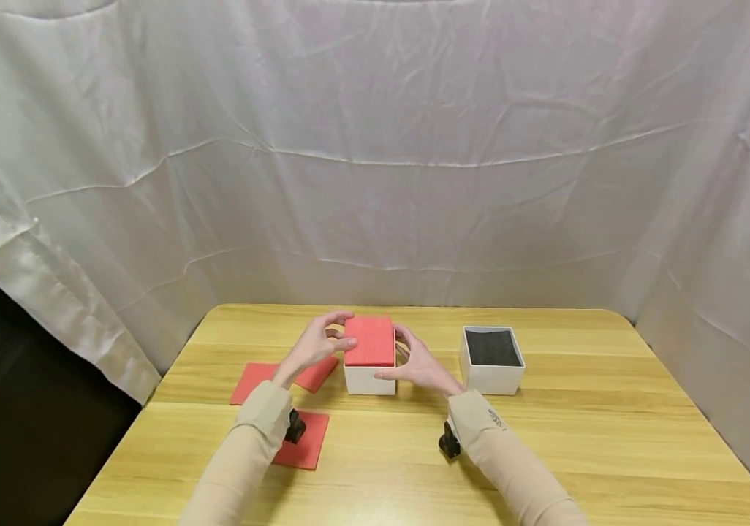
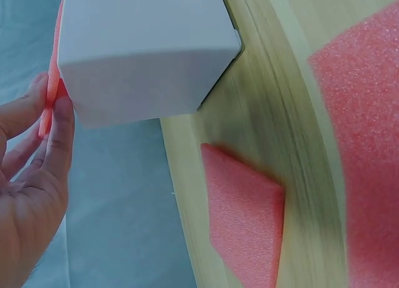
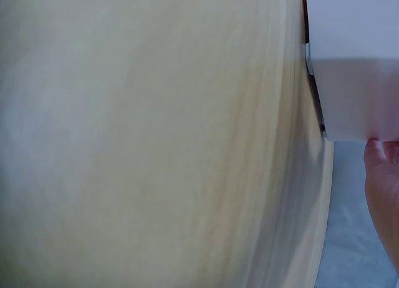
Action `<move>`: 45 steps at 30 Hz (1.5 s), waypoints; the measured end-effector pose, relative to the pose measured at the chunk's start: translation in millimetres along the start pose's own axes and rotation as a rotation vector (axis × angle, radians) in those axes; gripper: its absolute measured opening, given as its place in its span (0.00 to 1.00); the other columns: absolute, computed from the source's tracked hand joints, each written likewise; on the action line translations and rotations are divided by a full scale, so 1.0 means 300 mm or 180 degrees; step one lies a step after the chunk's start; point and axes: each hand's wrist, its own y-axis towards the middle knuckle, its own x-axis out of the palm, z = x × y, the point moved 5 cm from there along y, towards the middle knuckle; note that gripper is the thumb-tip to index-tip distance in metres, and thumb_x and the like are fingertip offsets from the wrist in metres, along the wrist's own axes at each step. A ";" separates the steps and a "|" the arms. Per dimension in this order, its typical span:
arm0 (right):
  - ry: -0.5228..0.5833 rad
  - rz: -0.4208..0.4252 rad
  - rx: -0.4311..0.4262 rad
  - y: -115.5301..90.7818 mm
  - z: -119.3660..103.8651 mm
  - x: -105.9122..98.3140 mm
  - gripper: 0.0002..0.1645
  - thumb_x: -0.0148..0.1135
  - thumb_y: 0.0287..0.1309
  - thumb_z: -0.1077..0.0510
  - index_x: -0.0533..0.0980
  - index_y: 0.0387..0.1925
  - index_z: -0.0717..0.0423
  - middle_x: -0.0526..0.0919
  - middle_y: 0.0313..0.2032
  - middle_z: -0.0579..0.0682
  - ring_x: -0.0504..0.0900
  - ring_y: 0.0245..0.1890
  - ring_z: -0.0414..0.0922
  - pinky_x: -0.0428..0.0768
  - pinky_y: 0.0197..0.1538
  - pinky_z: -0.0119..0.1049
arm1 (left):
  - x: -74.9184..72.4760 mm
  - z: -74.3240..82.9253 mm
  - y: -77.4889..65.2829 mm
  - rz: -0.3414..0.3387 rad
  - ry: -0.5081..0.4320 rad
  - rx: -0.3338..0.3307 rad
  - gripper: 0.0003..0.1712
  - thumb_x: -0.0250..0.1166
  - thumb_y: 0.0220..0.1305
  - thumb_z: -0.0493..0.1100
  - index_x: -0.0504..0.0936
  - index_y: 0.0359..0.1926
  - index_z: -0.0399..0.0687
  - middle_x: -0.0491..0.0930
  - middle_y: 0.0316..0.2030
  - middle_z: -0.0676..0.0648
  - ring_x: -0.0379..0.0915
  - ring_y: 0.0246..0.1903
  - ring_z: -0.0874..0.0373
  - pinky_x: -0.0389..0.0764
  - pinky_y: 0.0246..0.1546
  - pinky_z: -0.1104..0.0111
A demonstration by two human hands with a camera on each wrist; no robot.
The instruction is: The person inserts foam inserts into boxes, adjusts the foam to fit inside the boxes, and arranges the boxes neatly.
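Note:
A red foam sheet [image 1: 369, 342] lies over the top of a white box [image 1: 370, 380] in the middle of the table. From the left side, my left hand [image 1: 317, 345] pinches the sheet's edge between thumb and fingers. In the left wrist view, that edge [image 2: 52, 95] sticks out past the box's rim. My right hand [image 1: 419, 363] holds the same box at its right side, thumb at the front and fingers toward the back corner. The right wrist view shows the thumb [image 3: 375, 156] against the box, with the other fingers mostly out of sight.
Several red foam sheets lie on the table at left, one nearer the front [image 1: 309, 443] and others [image 1: 253, 380] partly behind my left arm. To the right stands a second white box [image 1: 493, 380] with a dark grey sheet [image 1: 493, 348] inside. A pale curtain [image 1: 414, 204] hangs behind the table.

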 end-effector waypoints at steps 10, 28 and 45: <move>-0.0010 0.0045 0.0084 -0.007 -0.005 -0.001 0.65 0.80 0.46 0.62 0.49 0.78 0.57 0.58 0.76 0.59 0.57 0.78 0.59 0.60 0.77 0.53 | 0.014 0.036 0.011 -0.0080 0.0456 0.0011 0.32 0.70 0.63 0.33 0.71 0.67 0.33 0.75 0.58 0.33 0.81 0.44 0.50 0.85 0.41 0.65; 0.0033 0.0009 -0.0022 -0.002 -0.003 0.000 0.60 0.80 0.46 0.65 0.53 0.75 0.58 0.62 0.73 0.59 0.60 0.76 0.58 0.60 0.77 0.52 | 0.026 0.054 0.032 -0.0380 0.1038 0.0002 0.31 0.71 0.62 0.35 0.74 0.64 0.31 0.77 0.61 0.34 0.83 0.43 0.50 0.86 0.44 0.64; 0.0108 0.0004 -0.0048 0.003 0.002 0.005 0.58 0.80 0.45 0.66 0.56 0.73 0.59 0.64 0.71 0.59 0.62 0.75 0.58 0.62 0.77 0.50 | 0.041 0.056 0.038 -0.0290 0.1573 0.0087 0.26 0.74 0.58 0.38 0.80 0.57 0.34 0.75 0.56 0.36 0.76 0.53 0.42 0.80 0.57 0.53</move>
